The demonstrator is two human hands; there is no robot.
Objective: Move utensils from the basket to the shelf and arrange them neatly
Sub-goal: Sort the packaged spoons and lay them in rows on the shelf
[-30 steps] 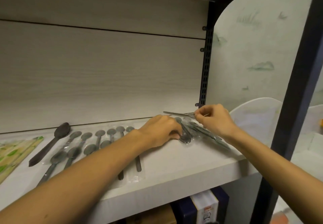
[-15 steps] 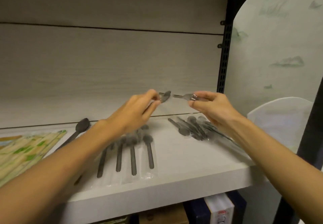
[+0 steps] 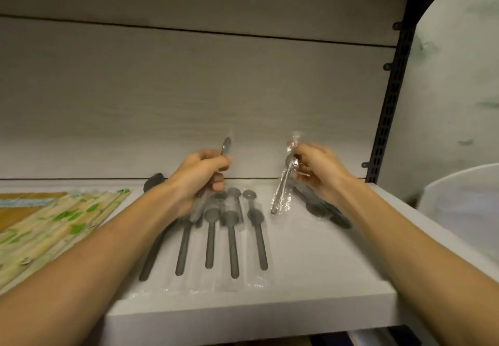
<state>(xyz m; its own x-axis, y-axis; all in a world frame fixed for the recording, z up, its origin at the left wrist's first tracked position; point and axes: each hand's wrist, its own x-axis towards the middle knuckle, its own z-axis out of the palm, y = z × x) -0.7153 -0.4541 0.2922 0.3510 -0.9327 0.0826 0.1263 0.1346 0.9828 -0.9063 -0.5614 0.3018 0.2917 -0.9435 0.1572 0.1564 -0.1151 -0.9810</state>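
My left hand grips a wrapped grey spoon whose tip sticks up above my fingers. My right hand pinches the top of another plastic-wrapped spoon that hangs down toward the white shelf. Both hands hover above the shelf, apart from each other. Below them lies a row of several wrapped grey spoons, handles pointing toward me. A loose pile of wrapped spoons sits under my right wrist. No basket is in view.
Packs of bamboo chopsticks with green print lie at the left of the shelf. A dark spoon rests by the back wall. A black slotted upright bounds the right side, with a white rounded container beyond it.
Both hands lifted from the pile at the right, pulled two wrapped spoons apart, and now each holds one. The view shifted left and nearer to the shelf.
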